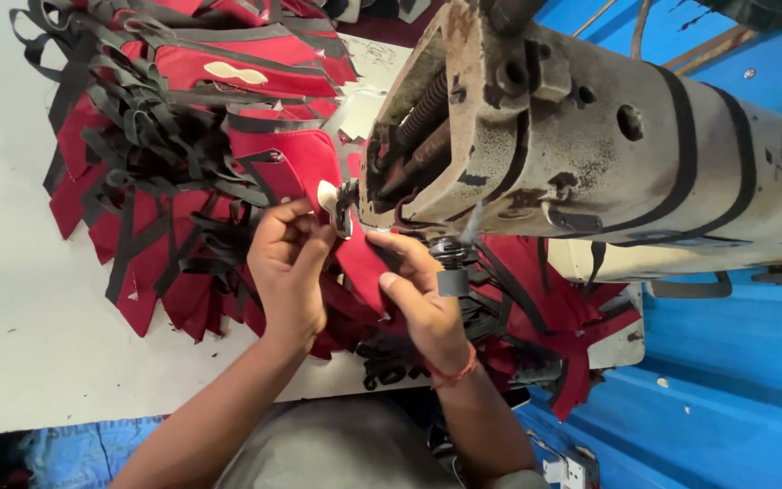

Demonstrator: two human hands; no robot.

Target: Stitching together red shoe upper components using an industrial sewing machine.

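Head view: I see my left hand (287, 263) and right hand (418, 290) both pinching one red fabric piece (359, 263), fingers clamped on its edges, directly under the head of the worn sewing machine (581, 136). The piece is flat, bright red, black-trimmed, with a small cream patch. A pile of matching red pieces (183, 136) lies left of the machine on the white table (11, 308).

A red fabric piece edged with black binding tape (355, 263) lies under the head of the worn, rust-flecked grey sewing machine (581, 145). It is pinched from both sides, its upper part bent up toward the needle area and its lower point hanging down between the wrists.
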